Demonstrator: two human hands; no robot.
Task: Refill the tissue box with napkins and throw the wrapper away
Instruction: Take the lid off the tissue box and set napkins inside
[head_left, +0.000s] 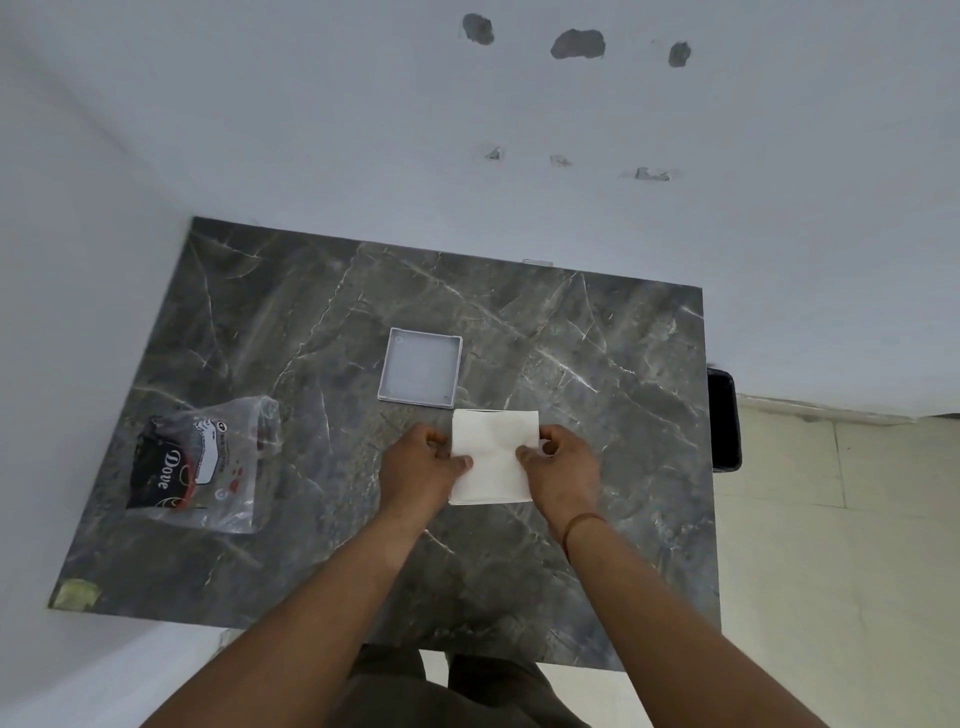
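Two hands: left hand and right hand pinching opposite sides of one white napkin stack, square, creased, at table centre. Just beyond: one white tissue box, shallow, open, nothing visible inside. Far left: one clear printed wrapper, flat. Right of table edge: one black bin.

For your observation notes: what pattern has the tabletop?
Dark grey marble with pale veins; head view.

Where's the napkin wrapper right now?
The wrapper lies on the table's left side in the head view, well left of the left hand, untouched.
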